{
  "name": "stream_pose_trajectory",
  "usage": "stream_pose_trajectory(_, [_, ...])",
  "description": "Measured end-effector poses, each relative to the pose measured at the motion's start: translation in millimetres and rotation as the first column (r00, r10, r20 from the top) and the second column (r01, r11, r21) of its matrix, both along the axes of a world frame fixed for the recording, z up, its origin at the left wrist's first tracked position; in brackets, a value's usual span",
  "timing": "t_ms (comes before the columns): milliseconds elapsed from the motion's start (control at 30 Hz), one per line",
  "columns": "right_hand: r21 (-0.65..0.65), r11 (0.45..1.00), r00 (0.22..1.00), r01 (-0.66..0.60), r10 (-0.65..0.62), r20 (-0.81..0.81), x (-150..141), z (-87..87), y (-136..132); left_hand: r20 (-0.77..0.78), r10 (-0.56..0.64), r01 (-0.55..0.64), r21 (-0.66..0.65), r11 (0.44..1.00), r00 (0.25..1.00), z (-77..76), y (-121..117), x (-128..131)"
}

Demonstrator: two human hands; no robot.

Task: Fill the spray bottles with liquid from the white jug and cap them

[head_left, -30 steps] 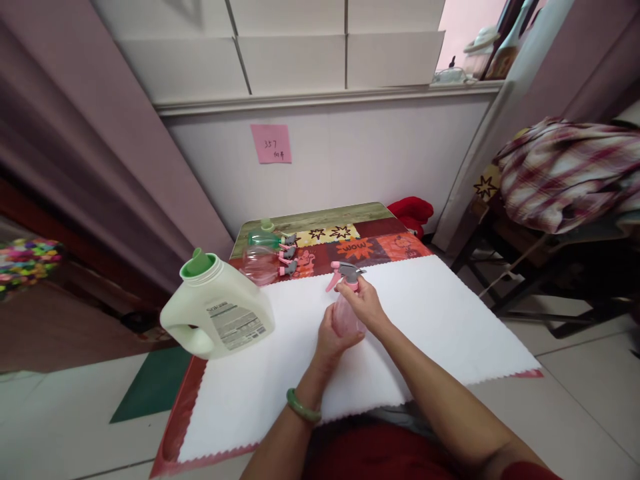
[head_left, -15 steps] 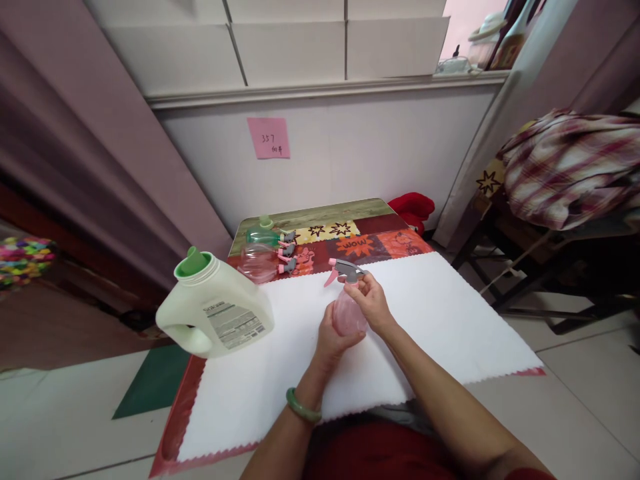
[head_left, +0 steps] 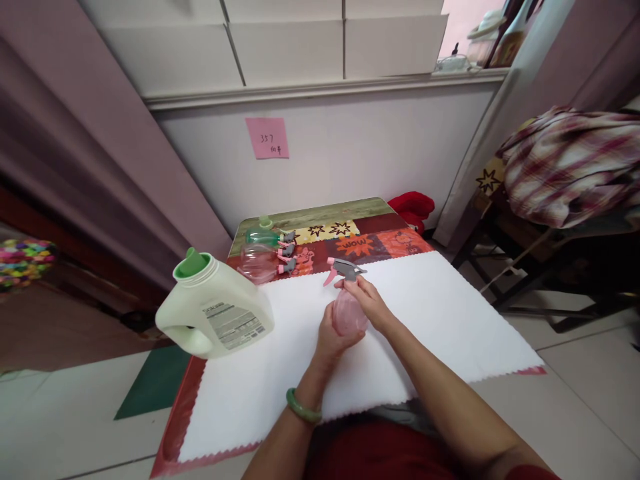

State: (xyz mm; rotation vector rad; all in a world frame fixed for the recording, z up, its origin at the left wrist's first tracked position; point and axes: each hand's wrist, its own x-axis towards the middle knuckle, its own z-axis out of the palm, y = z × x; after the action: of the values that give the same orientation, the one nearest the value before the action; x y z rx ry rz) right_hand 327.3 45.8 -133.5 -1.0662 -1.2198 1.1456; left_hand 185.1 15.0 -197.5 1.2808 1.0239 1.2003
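Observation:
A small pink spray bottle (head_left: pixel 347 315) stands upright on the white cloth (head_left: pixel 430 320) near the table's middle. Its grey and pink trigger head (head_left: pixel 343 269) points left. My left hand (head_left: pixel 331 341), with a green bangle on the wrist, is wrapped round the bottle's lower body. My right hand (head_left: pixel 369 300) is closed on the bottle's neck just under the trigger head.
A large white detergent jug (head_left: pixel 214 312) with a green cap lies tilted at the cloth's left corner. Two more spray bottles, one green (head_left: pixel 264 236) and one pink (head_left: pixel 260 263), lie at the table's far left. A plaid cloth (head_left: pixel 565 167) covers furniture on the right.
My right hand has shifted its grip slightly on the bottle's neck and the trigger head has turned a little. The left hand and the bottle stay in place.

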Motion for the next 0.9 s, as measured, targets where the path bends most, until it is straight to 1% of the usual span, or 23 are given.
stream_pose_trajectory(67, [-0.008,0.998,0.997,-0.063,0.062,-0.043,3.6,0.1,-0.6,-0.014,0.004,-0.004,-0.003,1.000,1.000,0.0,0.2,-0.2])
stream_pose_trajectory(133, [0.010,0.997,0.995,-0.072,0.073,-0.063,5.3,-2.6,0.3,-0.024,0.002,-0.002,-0.001,1.000,1.000,0.1,0.3,-0.2])
stream_pose_trajectory(300, [-0.018,1.000,0.996,0.024,-0.026,-0.088,1.2,-9.0,3.1,-0.012,-0.003,0.003,0.000,1.000,1.000,0.7,0.2,0.5])
stream_pose_trajectory(433, [-0.004,0.996,0.994,0.093,-0.093,-0.056,-2.1,-8.0,2.5,0.021,-0.003,0.004,-0.012,1.000,1.000,2.9,0.1,0.3])
stream_pose_trajectory(500, [-0.001,0.995,0.993,0.099,-0.099,-0.060,-1.9,-6.2,1.5,0.047,-0.005,0.006,-0.025,1.000,0.999,3.9,-0.7,0.1])
stream_pose_trajectory(633, [-0.012,1.000,0.996,0.017,-0.018,-0.092,1.3,-1.9,1.1,0.137,-0.017,0.028,-0.077,0.997,0.990,3.4,-2.7,1.1])
stream_pose_trajectory(700, [-0.025,0.999,0.992,0.048,-0.050,-0.118,2.7,-0.3,2.3,0.212,-0.008,0.031,-0.102,0.994,0.977,2.6,-2.9,2.3])
stream_pose_trajectory(800, [-0.027,0.991,0.966,0.129,-0.132,-0.224,2.6,1.5,4.6,0.346,0.024,0.031,-0.154,0.988,0.938,3.7,-1.2,3.2])
stream_pose_trajectory(833, [-0.011,0.990,0.957,0.142,-0.140,-0.254,1.8,2.1,5.0,0.385,0.026,0.049,-0.184,0.982,0.923,4.9,-0.3,3.0])
stream_pose_trajectory(900, [0.042,0.987,0.953,0.158,-0.141,-0.270,-0.9,3.4,4.6,0.443,-0.008,0.135,-0.256,0.957,0.896,8.1,1.5,1.6])
